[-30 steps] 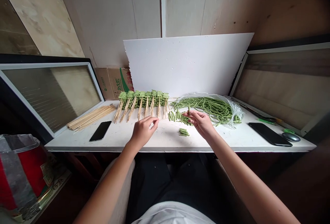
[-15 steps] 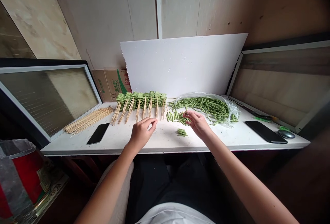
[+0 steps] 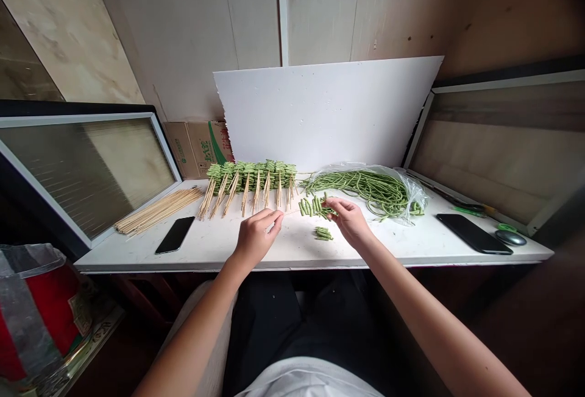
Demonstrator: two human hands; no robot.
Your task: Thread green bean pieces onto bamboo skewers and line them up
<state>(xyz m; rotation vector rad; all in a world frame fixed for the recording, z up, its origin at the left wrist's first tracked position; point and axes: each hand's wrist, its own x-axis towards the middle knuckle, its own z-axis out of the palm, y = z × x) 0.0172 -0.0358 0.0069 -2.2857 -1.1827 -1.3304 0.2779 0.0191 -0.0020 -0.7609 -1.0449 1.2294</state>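
Observation:
My left hand [image 3: 256, 235] is closed in a pinch on the blunt end of a thin bamboo skewer [image 3: 291, 212] that points right. Several short green bean pieces [image 3: 311, 206] sit crosswise in a row along it. At the skewer's far end, my right hand [image 3: 351, 223] pinches a cut bean piece [image 3: 325, 196], beside the last threaded one. Whether the skewer's tip has entered that piece is hidden by my fingers. A small bunch of cut bean pieces [image 3: 324, 234] lies on the table just below, and other loose pieces are partly hidden behind my right hand.
Loaded bean skewers [image 3: 251, 173] are stacked at the back, sticks toward me. Bare skewers [image 3: 158, 211] and a phone [image 3: 174, 235] lie left. Long beans [image 3: 365, 187] rest in a plastic bag, right. Another phone [image 3: 473, 234] and a mouse [image 3: 510, 237] lie on the white table [image 3: 274, 257].
My right hand has brought its bean piece down and in against the row on the skewer. My left hand has shifted slightly right, still holding the skewer.

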